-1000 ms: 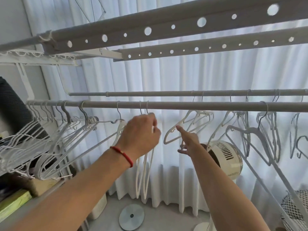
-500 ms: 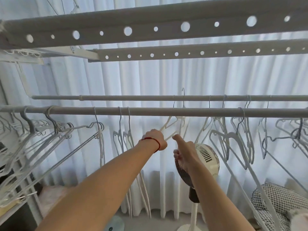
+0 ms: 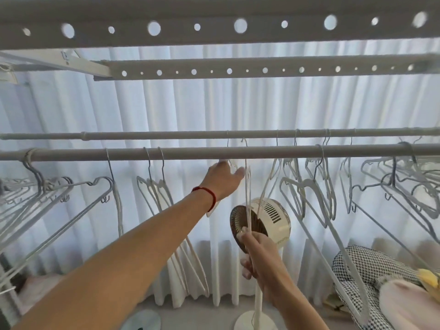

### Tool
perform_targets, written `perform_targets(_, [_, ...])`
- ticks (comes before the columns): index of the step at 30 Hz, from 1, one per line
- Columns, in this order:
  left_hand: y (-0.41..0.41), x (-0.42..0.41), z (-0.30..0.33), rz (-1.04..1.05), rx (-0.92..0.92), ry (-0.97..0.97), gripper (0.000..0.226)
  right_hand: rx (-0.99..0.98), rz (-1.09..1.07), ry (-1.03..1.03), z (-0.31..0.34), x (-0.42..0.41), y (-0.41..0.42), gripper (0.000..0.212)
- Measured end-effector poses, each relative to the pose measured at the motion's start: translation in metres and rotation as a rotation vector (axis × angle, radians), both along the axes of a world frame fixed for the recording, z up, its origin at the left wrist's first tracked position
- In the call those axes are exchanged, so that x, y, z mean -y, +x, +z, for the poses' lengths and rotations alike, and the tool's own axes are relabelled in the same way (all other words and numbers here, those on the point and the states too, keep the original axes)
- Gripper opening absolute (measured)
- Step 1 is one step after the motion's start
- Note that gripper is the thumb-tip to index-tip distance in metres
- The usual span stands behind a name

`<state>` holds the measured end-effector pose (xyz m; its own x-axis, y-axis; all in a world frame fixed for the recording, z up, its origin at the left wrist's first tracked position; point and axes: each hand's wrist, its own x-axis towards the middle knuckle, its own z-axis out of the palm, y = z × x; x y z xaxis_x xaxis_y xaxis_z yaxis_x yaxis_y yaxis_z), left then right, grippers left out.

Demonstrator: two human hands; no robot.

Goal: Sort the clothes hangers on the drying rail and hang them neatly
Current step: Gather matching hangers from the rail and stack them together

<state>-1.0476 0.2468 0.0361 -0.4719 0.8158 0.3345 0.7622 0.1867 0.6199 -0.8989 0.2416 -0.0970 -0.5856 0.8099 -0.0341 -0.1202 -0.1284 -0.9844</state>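
The sorting looks partly done. On the near rail (image 3: 214,152) a tight bunch of white hangers (image 3: 35,194) is gathered at the far left, then one hanger (image 3: 114,186) alone, then a pair (image 3: 154,186) side by side. To the right the hangers (image 3: 309,186) hang unevenly, some tilted and tangled, more so toward the right end — these seem to be what is left.

The left hand (image 3: 223,179) reaches up just under the near rail, fingers loosely curled at a hook there; whether it grips the hook I cannot tell. The right hand (image 3: 257,253) is lower, pinching the bottom of a thin white hanger (image 3: 247,198) whose hook (image 3: 244,141) rises above the near rail, apparently free of it.

Counted: two round rails, the far rail (image 3: 166,135) also carrying hangers on its right half, and two perforated bars (image 3: 214,29) overhead. One fan (image 3: 262,222) stands behind. The bunched and tangled hangers overlap too much to count.
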Motion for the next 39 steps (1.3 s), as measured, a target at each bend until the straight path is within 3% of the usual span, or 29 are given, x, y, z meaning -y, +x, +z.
perform_targets(3, [0.004,-0.005,0.007,-0.036,0.101,0.031,0.072,0.063,0.032,-0.014,-0.019,0.021,0.009,0.056])
perform_targets(6, [0.006,-0.008,-0.005,-0.046,0.101,0.077,0.062,0.103,0.072,-0.031,-0.032,0.035,0.02,0.059])
perform_targets(12, [0.009,-0.001,-0.03,-0.109,0.201,0.109,0.056,0.12,0.144,-0.073,-0.039,0.046,0.046,0.04])
perform_targets(15, [0.009,0.004,-0.03,-0.128,0.188,0.085,0.069,0.108,0.164,-0.077,-0.042,0.047,0.057,0.033])
perform_targets(19, [0.003,0.023,-0.026,-0.24,0.236,-0.097,0.095,0.065,0.152,-0.094,-0.043,0.053,0.07,0.03])
perform_targets(24, [-0.016,0.051,-0.021,-0.2,0.151,-0.087,0.052,0.023,0.181,-0.078,-0.032,0.054,0.096,0.045])
perform_targets(26, [-0.023,0.055,-0.021,-0.152,0.111,-0.072,0.045,0.025,0.179,-0.076,-0.028,0.057,0.104,0.055])
perform_targets(31, [-0.01,0.051,-0.015,-0.277,0.134,-0.082,0.056,-0.012,0.186,-0.036,-0.015,0.069,0.114,0.064])
perform_targets(34, [0.004,0.047,-0.006,-0.411,0.121,-0.044,0.068,-0.013,0.174,-0.022,-0.009,0.076,0.119,0.058])
perform_targets(39, [0.006,0.039,-0.009,-0.344,0.018,-0.089,0.067,-0.037,0.154,-0.004,-0.003,0.085,0.123,0.058])
